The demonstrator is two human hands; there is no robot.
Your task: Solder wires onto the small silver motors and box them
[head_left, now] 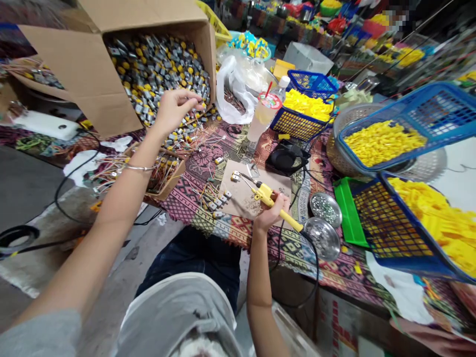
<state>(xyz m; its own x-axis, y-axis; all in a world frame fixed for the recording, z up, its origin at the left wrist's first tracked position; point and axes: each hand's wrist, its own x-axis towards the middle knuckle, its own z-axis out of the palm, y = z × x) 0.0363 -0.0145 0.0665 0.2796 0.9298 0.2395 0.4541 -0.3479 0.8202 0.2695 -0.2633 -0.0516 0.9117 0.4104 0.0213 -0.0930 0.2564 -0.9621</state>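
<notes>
Nearest me, my right hand (273,210) grips the yellow soldering iron (267,196), its tip aimed up-left at a small motor (235,176) on the cardboard pad (243,198), while my left hand (174,109) pinches among motors spilling from the tipped box (92,69).

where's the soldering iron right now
In the head view the yellow soldering iron is right of centre, held in the right hand over the brown cardboard sheet, its tip pointing left at a small motor.
</notes>
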